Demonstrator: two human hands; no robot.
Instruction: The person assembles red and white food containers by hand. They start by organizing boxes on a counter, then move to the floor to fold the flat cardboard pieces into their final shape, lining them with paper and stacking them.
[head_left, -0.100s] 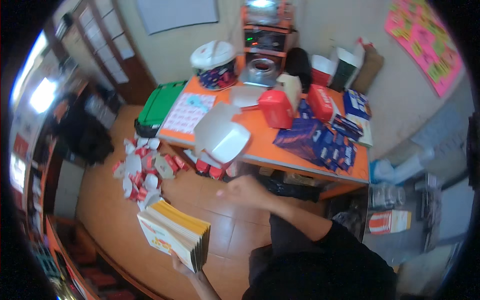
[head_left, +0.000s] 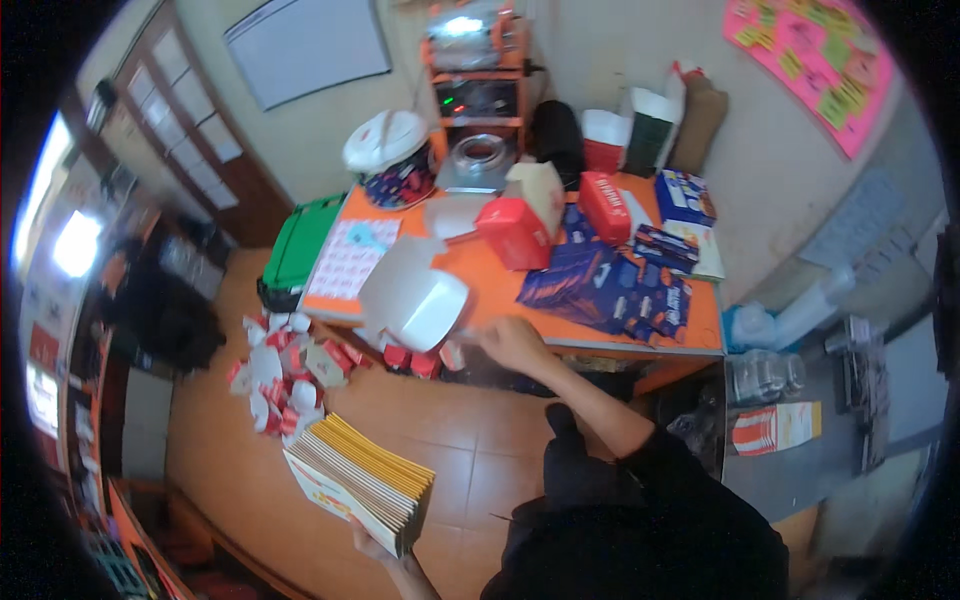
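In my left hand (head_left: 372,543) is a thick stack of flat folded cartons (head_left: 372,470), white on the outer face with yellow edges fanned along the top. My fingers wrap round its lower end, over the floor. My right hand (head_left: 512,345) is at the front edge of the orange table (head_left: 490,290), close to a white open carton (head_left: 432,310) that leans over that edge. Blur smears its fingertips, and I cannot tell whether they touch the carton. A red carton (head_left: 513,233) and a spread of dark blue flat packs (head_left: 590,285) lie farther back.
A heap of red and white cartons (head_left: 290,375) lies on the floor beside a green lidded crate (head_left: 305,245). At the right, a grey counter (head_left: 770,485) holds clear plastic containers (head_left: 765,378) and a striped packet (head_left: 778,428). Another person (head_left: 160,310) is at the far left.
My right hand has moved forward to the table's front edge, near the white open carton. The view has shifted a little. The stack stays in my left hand.
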